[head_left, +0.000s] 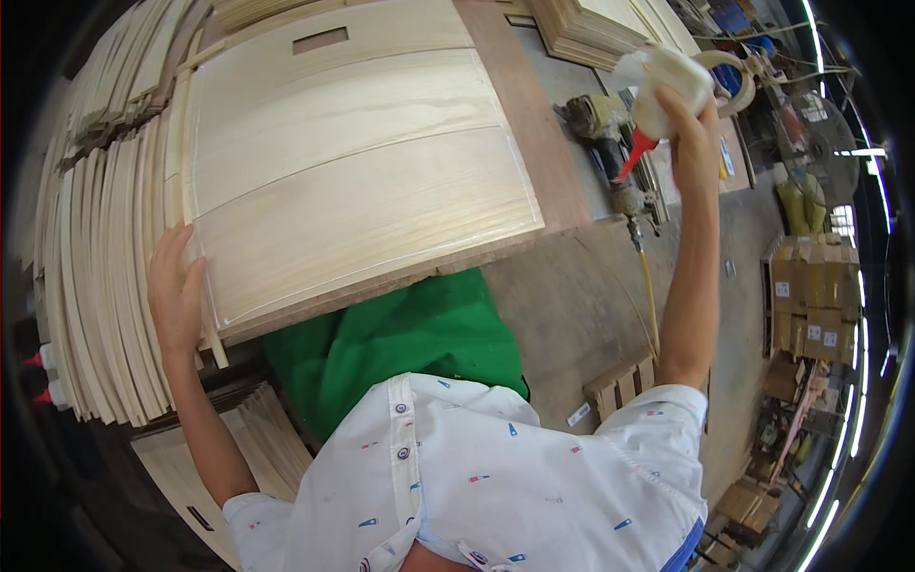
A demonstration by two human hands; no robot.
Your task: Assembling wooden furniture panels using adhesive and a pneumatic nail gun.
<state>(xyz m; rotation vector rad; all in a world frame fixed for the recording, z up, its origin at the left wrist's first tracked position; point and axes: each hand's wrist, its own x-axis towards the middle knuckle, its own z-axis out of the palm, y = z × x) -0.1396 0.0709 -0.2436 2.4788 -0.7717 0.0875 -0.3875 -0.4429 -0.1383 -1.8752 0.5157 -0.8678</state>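
One white bottle (677,72), likely light, squeezable, best held mid-body; the right grip (694,133) clasps it beyond the wooden panel (353,172); left grip (177,291) rests at the panel's left edge, hold unclear from here.

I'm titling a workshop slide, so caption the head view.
Right hand holding a red-tipped bottle, left hand at the left edge of a pale wooden panel.

White squeeze bottle (673,93) tipped, pale wooden board (362,162) lying flat.
The bottle's red nozzle (637,153) points down and leftward, well apart from the board, which bears a thin white line near its edges; a narrow wooden strip (187,195) runs along its left side.
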